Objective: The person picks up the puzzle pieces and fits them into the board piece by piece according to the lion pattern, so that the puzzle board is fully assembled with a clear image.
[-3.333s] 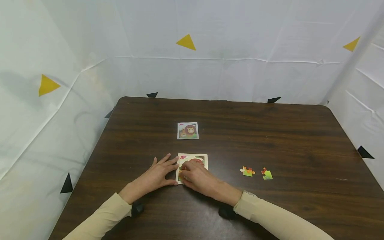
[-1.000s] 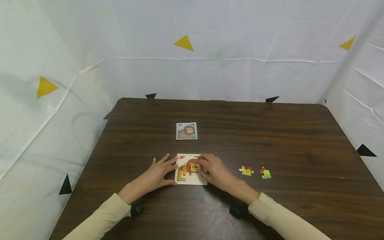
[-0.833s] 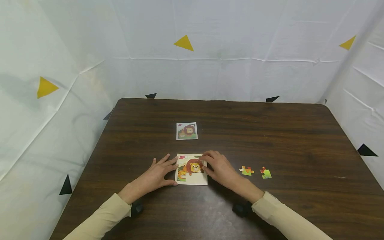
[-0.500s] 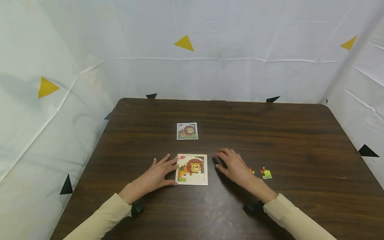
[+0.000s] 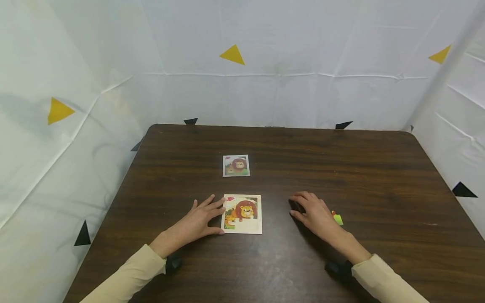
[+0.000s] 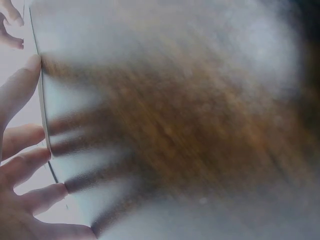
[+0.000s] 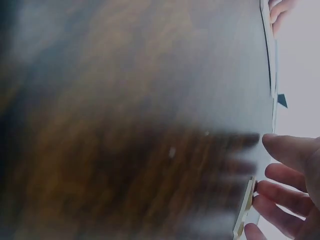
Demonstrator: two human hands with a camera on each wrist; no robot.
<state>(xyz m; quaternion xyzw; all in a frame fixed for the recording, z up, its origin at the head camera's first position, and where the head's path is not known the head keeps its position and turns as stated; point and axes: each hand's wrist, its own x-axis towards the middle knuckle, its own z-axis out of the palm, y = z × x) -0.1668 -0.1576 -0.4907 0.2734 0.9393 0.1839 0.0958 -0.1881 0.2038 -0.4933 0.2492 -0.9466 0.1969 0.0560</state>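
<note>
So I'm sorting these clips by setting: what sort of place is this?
Probably a staged recording booth, not a home: white sheeting hung around a dark wooden table, with yellow and black triangle markers stuck on it.

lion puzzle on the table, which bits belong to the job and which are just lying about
In the job:
puzzle board, steadied by the left hand
loose pieces, one green, under the right hand
reference picture

Lying about:
yellow triangle and black triangle on the white sheets
</note>
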